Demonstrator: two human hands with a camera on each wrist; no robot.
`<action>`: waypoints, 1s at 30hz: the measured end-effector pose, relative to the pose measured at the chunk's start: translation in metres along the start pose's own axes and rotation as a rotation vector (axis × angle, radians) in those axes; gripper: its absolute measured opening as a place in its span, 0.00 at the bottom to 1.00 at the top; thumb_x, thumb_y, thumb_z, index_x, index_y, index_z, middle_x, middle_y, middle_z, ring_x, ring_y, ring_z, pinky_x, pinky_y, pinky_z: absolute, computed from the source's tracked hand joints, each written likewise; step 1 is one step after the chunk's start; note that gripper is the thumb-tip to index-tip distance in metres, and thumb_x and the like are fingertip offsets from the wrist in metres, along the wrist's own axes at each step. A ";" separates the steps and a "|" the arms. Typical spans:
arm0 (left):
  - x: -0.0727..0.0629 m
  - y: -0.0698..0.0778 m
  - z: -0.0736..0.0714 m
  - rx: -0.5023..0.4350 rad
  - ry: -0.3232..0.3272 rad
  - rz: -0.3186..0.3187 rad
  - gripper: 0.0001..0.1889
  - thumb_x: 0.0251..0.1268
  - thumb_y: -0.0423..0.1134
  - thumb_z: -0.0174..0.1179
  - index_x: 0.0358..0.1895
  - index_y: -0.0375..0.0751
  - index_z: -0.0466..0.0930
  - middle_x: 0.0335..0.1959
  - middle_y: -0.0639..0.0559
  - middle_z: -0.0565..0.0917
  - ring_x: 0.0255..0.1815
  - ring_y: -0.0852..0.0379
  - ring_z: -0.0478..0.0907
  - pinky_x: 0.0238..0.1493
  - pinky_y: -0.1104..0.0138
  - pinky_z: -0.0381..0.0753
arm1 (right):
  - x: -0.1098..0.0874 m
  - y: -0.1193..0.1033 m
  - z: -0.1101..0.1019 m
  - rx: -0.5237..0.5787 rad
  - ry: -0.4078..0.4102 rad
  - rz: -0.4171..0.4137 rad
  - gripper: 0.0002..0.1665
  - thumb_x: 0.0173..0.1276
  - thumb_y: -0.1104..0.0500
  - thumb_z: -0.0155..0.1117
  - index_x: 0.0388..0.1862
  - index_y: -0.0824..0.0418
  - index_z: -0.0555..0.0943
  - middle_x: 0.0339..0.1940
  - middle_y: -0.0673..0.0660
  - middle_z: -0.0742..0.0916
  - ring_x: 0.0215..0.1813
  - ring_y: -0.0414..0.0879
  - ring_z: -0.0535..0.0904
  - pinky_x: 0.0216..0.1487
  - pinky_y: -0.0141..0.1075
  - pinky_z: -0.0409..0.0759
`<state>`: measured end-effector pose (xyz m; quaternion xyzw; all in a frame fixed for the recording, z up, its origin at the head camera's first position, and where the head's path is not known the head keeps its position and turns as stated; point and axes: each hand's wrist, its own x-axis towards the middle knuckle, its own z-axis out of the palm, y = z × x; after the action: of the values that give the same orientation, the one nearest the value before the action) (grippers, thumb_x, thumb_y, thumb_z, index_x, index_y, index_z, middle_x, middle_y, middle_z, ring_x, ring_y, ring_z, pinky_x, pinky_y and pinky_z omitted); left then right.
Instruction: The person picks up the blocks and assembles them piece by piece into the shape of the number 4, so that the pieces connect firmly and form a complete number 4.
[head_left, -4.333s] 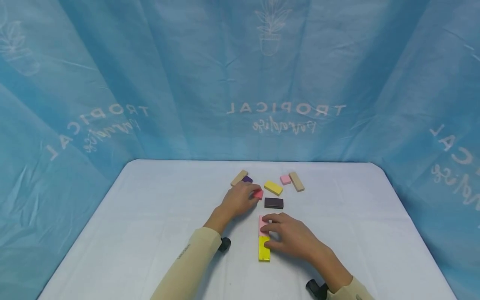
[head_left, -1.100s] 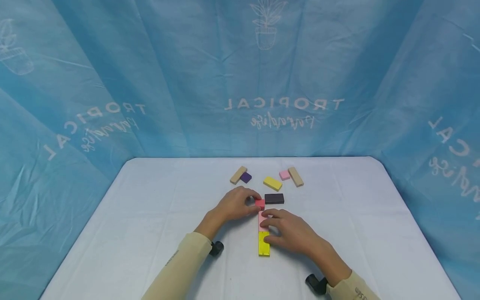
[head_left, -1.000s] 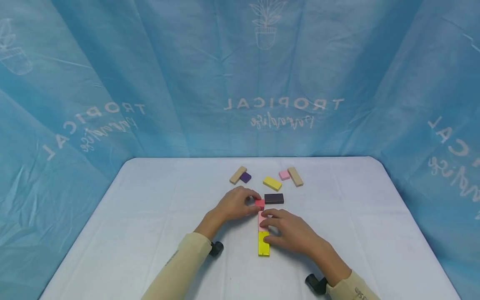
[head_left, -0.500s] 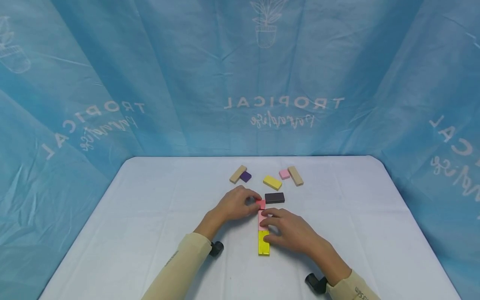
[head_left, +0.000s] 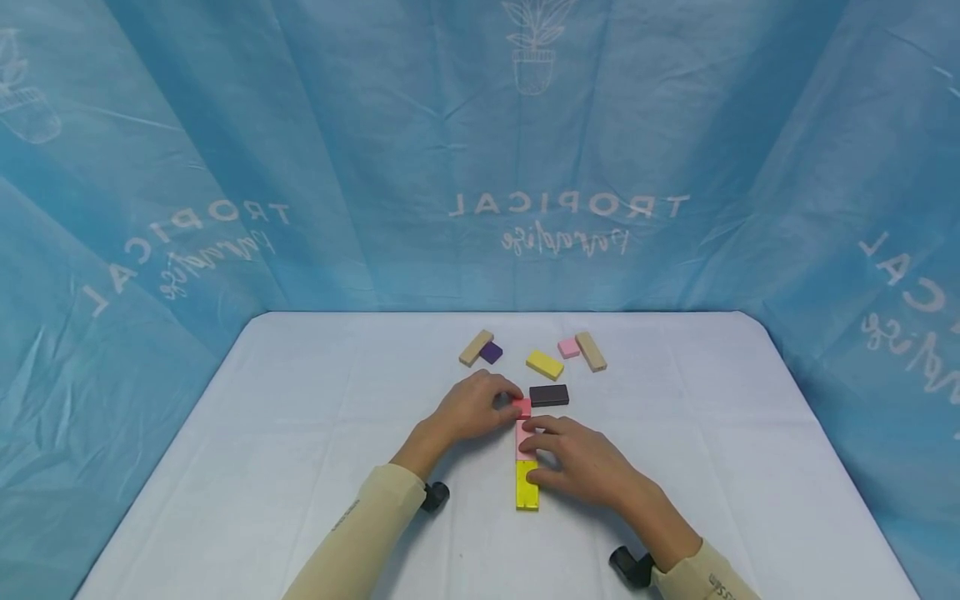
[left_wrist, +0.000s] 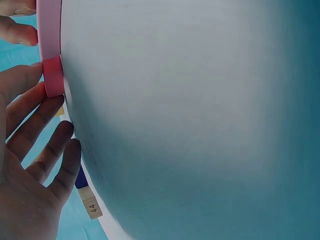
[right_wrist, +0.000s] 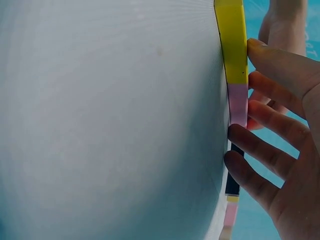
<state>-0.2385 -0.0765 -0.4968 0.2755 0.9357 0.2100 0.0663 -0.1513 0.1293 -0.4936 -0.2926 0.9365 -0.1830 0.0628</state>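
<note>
My left hand [head_left: 476, 406] pinches a small red block [head_left: 524, 407] between thumb and fingers. In the left wrist view the red block [left_wrist: 53, 77] lies end to end against a long pink block [left_wrist: 49, 30]. Nearer me, the pink block [head_left: 521, 436] continues into a bright yellow block [head_left: 527, 497], forming one straight row. My right hand [head_left: 581, 462] rests its fingertips on the pink block and its thumb on the yellow one. The right wrist view shows the thumb [right_wrist: 265, 52] on top of the yellow block [right_wrist: 235, 45], with the fingers spread along the row.
A black block [head_left: 549, 396] lies just beyond and right of the red one. Farther back are another yellow block [head_left: 545, 365], a small pink block [head_left: 568, 348], a purple block [head_left: 491, 353] and two plain wooden blocks, left [head_left: 476, 348] and right [head_left: 591, 352]. A white cloth [head_left: 300, 417] covers the table.
My left hand has brought the red block nearer to the far end of the pink block, then shifted it slightly right. The purple block is uncovered. My right hand has stayed on the row.
</note>
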 end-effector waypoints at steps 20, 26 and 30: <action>-0.001 0.005 0.002 0.007 -0.001 0.007 0.13 0.62 0.50 0.63 0.49 0.56 0.84 0.43 0.64 0.82 0.47 0.61 0.74 0.55 0.61 0.74 | -0.001 -0.001 0.001 -0.013 -0.011 0.021 0.24 0.59 0.38 0.68 0.55 0.40 0.82 0.64 0.47 0.76 0.65 0.47 0.70 0.60 0.50 0.72; -0.001 0.005 0.001 0.009 -0.001 0.013 0.13 0.63 0.51 0.63 0.49 0.57 0.85 0.44 0.65 0.82 0.47 0.61 0.74 0.55 0.62 0.74 | -0.001 -0.001 0.001 -0.018 -0.006 0.021 0.24 0.59 0.38 0.68 0.54 0.40 0.82 0.64 0.46 0.76 0.65 0.46 0.70 0.60 0.50 0.71; 0.000 0.005 0.000 0.009 -0.001 0.030 0.12 0.65 0.49 0.62 0.49 0.56 0.85 0.44 0.65 0.83 0.47 0.61 0.74 0.55 0.63 0.74 | 0.000 0.000 0.001 -0.022 0.004 0.012 0.24 0.59 0.38 0.68 0.54 0.40 0.82 0.64 0.46 0.76 0.64 0.46 0.70 0.61 0.49 0.72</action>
<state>-0.2357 -0.0731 -0.4946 0.2899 0.9324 0.2066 0.0625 -0.1508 0.1293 -0.4947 -0.2872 0.9403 -0.1729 0.0586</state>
